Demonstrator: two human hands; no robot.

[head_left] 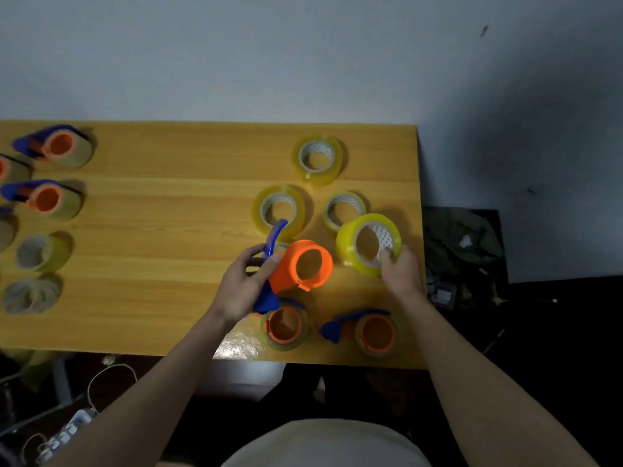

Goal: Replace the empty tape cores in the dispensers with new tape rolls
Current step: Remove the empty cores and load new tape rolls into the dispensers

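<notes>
My left hand (244,284) grips the blue handle of a tape dispenser (300,264), held above the table with its bare orange hub facing me. My right hand (401,271) pinches a yellow tape roll (369,242) by its lower rim, tilted and lifted just right of the hub. Three more yellow rolls (318,160), (279,210), (344,208) lie flat behind. Two dispensers (286,326), (371,332) with thin rings around their orange hubs lie near the front edge.
The wooden table (168,230) ends at right near my right hand. At far left lie loaded dispensers (57,146), (43,198) and loose cores or rolls (40,252), (30,296). Cables and a power strip (67,429) lie on the floor below.
</notes>
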